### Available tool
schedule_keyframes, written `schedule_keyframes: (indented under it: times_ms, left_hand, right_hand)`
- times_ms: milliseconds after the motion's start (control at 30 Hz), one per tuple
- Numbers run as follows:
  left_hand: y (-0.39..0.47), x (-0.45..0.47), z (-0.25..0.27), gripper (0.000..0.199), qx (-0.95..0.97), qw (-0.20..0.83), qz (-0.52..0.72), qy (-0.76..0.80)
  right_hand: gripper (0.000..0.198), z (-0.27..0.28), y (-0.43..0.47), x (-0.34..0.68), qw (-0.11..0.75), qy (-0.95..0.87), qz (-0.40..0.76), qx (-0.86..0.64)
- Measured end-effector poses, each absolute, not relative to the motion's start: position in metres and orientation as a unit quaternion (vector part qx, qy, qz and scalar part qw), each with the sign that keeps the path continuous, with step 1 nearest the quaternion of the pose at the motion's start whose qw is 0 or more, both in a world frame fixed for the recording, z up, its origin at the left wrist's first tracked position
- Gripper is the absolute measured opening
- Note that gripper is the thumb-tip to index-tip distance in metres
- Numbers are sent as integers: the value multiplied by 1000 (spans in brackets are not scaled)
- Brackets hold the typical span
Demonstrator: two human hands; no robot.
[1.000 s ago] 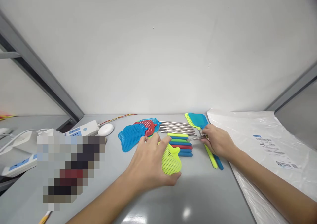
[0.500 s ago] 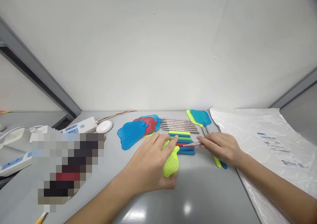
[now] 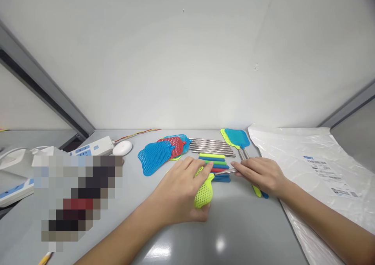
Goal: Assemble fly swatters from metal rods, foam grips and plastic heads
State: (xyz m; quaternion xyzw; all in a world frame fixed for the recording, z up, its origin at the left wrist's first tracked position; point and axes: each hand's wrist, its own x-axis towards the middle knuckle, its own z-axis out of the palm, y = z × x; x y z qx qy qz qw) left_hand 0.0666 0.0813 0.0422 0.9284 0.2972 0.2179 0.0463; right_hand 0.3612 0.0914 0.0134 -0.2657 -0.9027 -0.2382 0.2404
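My left hand point(image 3: 183, 190) is closed around a yellow-green fly swatter head point(image 3: 204, 192), its perforated face partly covered by my fingers. A thin metal rod point(image 3: 225, 172) meets the neck of that head. My right hand point(image 3: 262, 175) is closed on the rod's other end, which my fingers hide. Coloured handle sleeves point(image 3: 212, 156) in green, blue and red lie in a row just behind the rod. Beyond them is a row of metal rods point(image 3: 212, 145). Under my right hand pass the shafts of two swatters, with a blue head point(image 3: 238, 137) over a yellow-green one.
Blue swatter heads point(image 3: 155, 157) and a red one point(image 3: 175, 147) overlap left of the rods. A white round case point(image 3: 122, 148) and a power strip point(image 3: 96, 145) sit farther left, near a blurred-out patch. A white plastic mailer point(image 3: 310, 151) covers the right side.
The rod tip, apart from or just short of the swatter head's neck before, now meets it. My left hand has shifted slightly right; my right hand is nearly still.
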Motion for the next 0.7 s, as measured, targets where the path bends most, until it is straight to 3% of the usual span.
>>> schedule_keyframes:
  times_ms: [700]
  left_hand:
    - [84,68,42,75,932,22,210,293]
  right_hand:
    - [40,15,95,360,244,-896,-250,-275]
